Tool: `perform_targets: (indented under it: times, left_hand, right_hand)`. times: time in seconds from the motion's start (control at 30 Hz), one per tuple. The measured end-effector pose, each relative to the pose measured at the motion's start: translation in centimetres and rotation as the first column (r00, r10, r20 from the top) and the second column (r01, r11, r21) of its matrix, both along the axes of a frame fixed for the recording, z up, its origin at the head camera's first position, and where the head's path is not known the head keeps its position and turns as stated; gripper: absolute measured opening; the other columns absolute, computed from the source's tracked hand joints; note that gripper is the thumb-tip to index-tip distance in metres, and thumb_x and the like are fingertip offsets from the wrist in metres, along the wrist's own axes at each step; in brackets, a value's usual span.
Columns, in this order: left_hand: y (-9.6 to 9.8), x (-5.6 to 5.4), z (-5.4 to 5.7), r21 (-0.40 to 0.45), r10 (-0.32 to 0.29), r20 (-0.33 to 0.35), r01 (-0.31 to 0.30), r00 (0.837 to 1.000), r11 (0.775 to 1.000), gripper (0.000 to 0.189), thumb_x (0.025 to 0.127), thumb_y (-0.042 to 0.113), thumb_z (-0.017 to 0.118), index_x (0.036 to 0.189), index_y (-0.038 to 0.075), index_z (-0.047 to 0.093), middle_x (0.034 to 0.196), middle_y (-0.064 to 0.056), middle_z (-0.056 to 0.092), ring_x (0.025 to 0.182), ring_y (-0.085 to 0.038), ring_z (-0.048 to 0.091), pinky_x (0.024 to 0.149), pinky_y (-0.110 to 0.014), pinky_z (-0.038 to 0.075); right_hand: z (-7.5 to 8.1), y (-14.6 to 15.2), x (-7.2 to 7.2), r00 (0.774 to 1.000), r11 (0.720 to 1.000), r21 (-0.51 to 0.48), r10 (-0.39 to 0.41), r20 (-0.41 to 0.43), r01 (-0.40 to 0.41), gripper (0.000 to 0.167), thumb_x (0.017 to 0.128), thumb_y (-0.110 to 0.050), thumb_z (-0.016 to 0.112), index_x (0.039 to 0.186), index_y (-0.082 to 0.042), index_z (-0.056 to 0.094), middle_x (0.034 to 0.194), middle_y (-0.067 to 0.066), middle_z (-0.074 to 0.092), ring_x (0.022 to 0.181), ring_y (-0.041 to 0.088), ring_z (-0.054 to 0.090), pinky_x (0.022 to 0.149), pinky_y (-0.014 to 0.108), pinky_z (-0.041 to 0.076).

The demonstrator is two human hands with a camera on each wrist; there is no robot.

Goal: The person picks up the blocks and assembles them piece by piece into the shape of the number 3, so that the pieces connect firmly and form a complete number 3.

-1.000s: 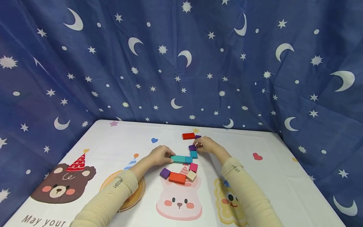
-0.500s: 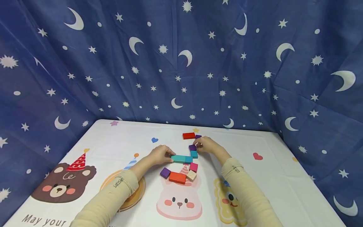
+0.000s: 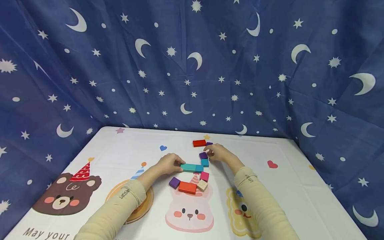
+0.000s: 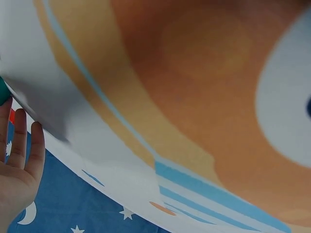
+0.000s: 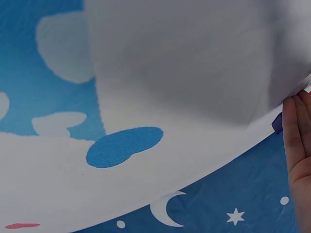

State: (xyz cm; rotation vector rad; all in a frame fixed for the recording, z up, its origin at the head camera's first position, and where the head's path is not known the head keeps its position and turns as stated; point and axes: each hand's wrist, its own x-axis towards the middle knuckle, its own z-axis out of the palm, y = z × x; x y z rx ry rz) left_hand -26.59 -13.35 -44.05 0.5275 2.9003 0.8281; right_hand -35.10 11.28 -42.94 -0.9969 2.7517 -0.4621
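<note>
My left hand [image 3: 169, 164] pinches the left end of a long teal block [image 3: 188, 167] between thumb and fingers. That block's right end meets a small blue block [image 3: 199, 168]. In the left wrist view, the fingers [image 4: 19, 141] reach toward a bit of teal at the left edge. My right hand [image 3: 219, 153] is beside a small purple block [image 3: 203, 155], its fingertips close to the block's right side. A blue square block [image 3: 205, 162] sits just in front of that purple one. Straight fingers [image 5: 293, 131] show in the right wrist view.
Farther back lie a red block [image 3: 199, 143] and another purple block [image 3: 209, 144]. Nearer, a pink block [image 3: 204, 176], a cream block [image 3: 202, 185], an orange-red block [image 3: 187, 187] and a purple block [image 3: 174, 182] form a bent row on the white printed tablecloth [image 3: 144, 143].
Both hands and the blocks stay almost in place. The right hand's fingertips shift very slightly beside the purple block.
</note>
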Motion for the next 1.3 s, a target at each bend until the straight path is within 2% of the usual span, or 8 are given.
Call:
perform_targets:
  times: [0.3, 0.47, 0.7, 0.9, 1.0, 1.13, 1.2, 1.3]
  left_hand:
    - [0.0, 0.0, 0.1, 0.001, 0.003, -0.003, -0.003, 1.0, 1.0, 0.026, 0.078, 0.015, 0.076, 0.103, 0.011, 0.073, 0.102, -0.005, 0.072, 0.103, -0.022, 0.063, 0.094, -0.042, 0.047]
    - [-0.3, 0.1, 0.2, 0.001, 0.005, -0.001, -0.005, 1.0, 1.0, 0.026, 0.078, 0.014, 0.076, 0.103, 0.011, 0.073, 0.103, -0.005, 0.072, 0.103, -0.023, 0.063, 0.093, -0.043, 0.047]
    - [-0.3, 0.1, 0.2, 0.005, 0.008, 0.0, -0.008, 1.0, 1.0, 0.026, 0.078, 0.014, 0.076, 0.103, 0.011, 0.073, 0.104, -0.005, 0.072, 0.104, -0.023, 0.062, 0.094, -0.043, 0.047]
    - [-0.1, 0.2, 0.1, 0.002, 0.01, 0.005, -0.01, 1.0, 1.0, 0.025, 0.078, 0.015, 0.076, 0.103, 0.012, 0.073, 0.104, -0.004, 0.072, 0.104, -0.022, 0.061, 0.094, -0.043, 0.046]
    - [-0.1, 0.3, 0.1, 0.001, 0.016, 0.013, -0.016, 1.0, 1.0, 0.025, 0.078, 0.015, 0.076, 0.103, 0.012, 0.074, 0.104, -0.004, 0.072, 0.104, -0.022, 0.062, 0.094, -0.043, 0.046]
    - [-0.1, 0.2, 0.1, -0.002, 0.018, 0.015, -0.018, 1.0, 1.0, 0.026, 0.078, 0.015, 0.076, 0.103, 0.012, 0.073, 0.103, -0.004, 0.072, 0.104, -0.022, 0.062, 0.094, -0.043, 0.046]
    - [-0.1, 0.2, 0.1, -0.004, 0.019, 0.013, -0.019, 1.0, 1.0, 0.026, 0.078, 0.015, 0.076, 0.104, 0.012, 0.073, 0.104, -0.004, 0.072, 0.105, -0.022, 0.062, 0.094, -0.042, 0.046]
    - [0.0, 0.1, 0.0, -0.006, 0.012, 0.008, -0.012, 1.0, 1.0, 0.026, 0.079, 0.015, 0.076, 0.104, 0.012, 0.073, 0.105, -0.004, 0.071, 0.106, -0.022, 0.061, 0.095, -0.043, 0.046]
  right_hand:
    - [0.0, 0.0, -0.2, 0.998, 0.999, -0.019, -0.037, 0.055, 0.038, 0.038, 0.079, 0.003, 0.068, 0.115, -0.002, 0.062, 0.104, 0.015, 0.068, 0.092, 0.024, 0.064, 0.087, 0.035, 0.053]
    - [-0.3, 0.1, -0.3, 0.996, 0.994, -0.089, -0.049, 0.079, 0.056, 0.035, 0.081, 0.001, 0.067, 0.115, -0.001, 0.062, 0.105, 0.016, 0.069, 0.097, 0.026, 0.065, 0.088, 0.035, 0.053]
    - [-0.6, 0.3, -1.0, 0.997, 0.975, -0.211, -0.07, 0.031, 0.075, 0.033, 0.082, 0.003, 0.066, 0.114, 0.004, 0.06, 0.098, 0.019, 0.07, 0.091, 0.028, 0.067, 0.083, 0.037, 0.055]
    - [-0.1, 0.3, -1.2, 0.992, 0.977, -0.168, -0.125, 0.025, 0.128, 0.035, 0.08, 0.007, 0.066, 0.113, 0.002, 0.061, 0.091, 0.016, 0.069, 0.085, 0.027, 0.066, 0.083, 0.038, 0.055]
    - [0.2, 0.1, -1.2, 0.996, 0.989, -0.115, -0.086, 0.036, 0.089, 0.033, 0.081, 0.009, 0.061, 0.113, 0.001, 0.062, 0.094, 0.017, 0.068, 0.087, 0.027, 0.065, 0.085, 0.038, 0.054]
    - [0.5, -0.3, -1.2, 0.996, 1.0, -0.013, -0.023, 0.091, 0.024, 0.039, 0.082, 0.012, 0.055, 0.117, -0.003, 0.062, 0.105, 0.016, 0.065, 0.092, 0.025, 0.06, 0.088, 0.035, 0.053]
    - [0.7, -0.5, -1.1, 0.994, 0.999, 0.012, -0.037, 0.1, 0.036, 0.039, 0.083, 0.012, 0.054, 0.118, -0.004, 0.062, 0.106, 0.015, 0.064, 0.092, 0.024, 0.058, 0.088, 0.035, 0.052]
    - [0.6, -0.6, -1.1, 0.992, 0.994, 0.006, -0.11, 0.054, 0.11, 0.033, 0.083, 0.008, 0.057, 0.114, -0.003, 0.063, 0.099, 0.014, 0.064, 0.086, 0.022, 0.057, 0.085, 0.035, 0.053]
